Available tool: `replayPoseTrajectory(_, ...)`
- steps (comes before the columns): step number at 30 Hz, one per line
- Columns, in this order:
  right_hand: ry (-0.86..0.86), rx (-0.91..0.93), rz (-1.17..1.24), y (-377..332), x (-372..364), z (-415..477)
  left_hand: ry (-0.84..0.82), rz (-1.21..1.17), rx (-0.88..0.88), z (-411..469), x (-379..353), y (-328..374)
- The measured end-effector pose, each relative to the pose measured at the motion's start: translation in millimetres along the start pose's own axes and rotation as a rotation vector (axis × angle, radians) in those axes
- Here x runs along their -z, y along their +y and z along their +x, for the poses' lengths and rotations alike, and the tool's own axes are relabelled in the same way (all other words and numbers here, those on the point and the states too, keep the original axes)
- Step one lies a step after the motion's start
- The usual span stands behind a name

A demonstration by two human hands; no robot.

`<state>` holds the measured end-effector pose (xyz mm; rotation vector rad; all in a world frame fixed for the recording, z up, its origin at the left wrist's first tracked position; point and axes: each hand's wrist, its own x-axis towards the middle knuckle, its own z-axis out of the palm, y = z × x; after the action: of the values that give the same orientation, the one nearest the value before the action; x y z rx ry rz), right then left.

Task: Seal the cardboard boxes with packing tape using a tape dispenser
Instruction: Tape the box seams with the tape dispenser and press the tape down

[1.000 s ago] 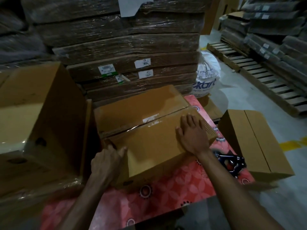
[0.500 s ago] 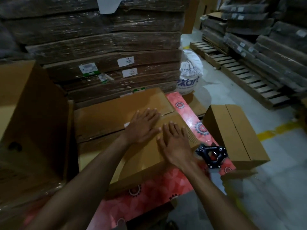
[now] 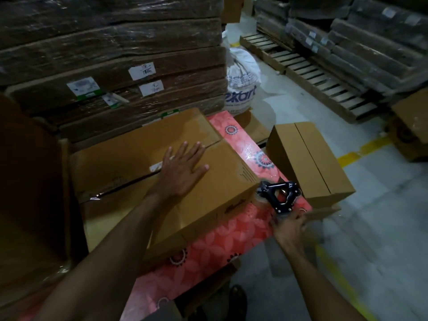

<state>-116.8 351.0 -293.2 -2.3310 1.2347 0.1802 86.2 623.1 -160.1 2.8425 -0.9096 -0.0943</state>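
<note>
Box point(image 3: 148, 172) lies on the pink sheet point(image 3: 222, 246), top flaps folded shut, seam running left to right. Left hand point(image 3: 183, 167) flat on the seam, fingers spread, pressing, gripping nothing. Tape dispenser point(image 3: 279, 196), black, sits on the sheet just right of the box's near corner. Right hand point(image 3: 287, 225) at the dispenser's near end, fingers touching it; blurred, cannot tell if the grip has closed. Second box point(image 3: 308, 163) stands further right on the floor point(image 3: 382, 228).

The left hand point(image 3: 183, 169) is being held flat, fingers spread; the right hand point(image 3: 288, 225) is being curled, fingers bent.
</note>
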Motion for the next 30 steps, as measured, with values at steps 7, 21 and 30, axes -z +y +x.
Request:
replayPoseTrajectory(7,-0.118,-0.038,0.098,7,8,13,-0.027,-0.022,0.015,0,3,3)
replayPoseTrajectory(21,-0.515,0.303,1.131,-108,180,-17,-0.033,-0.007,0.036,-27,-13,66)
replayPoseTrajectory(30,-0.613,0.415,1.163,-133,168,-59,0.139,-0.358,-0.089,-38,0,114)
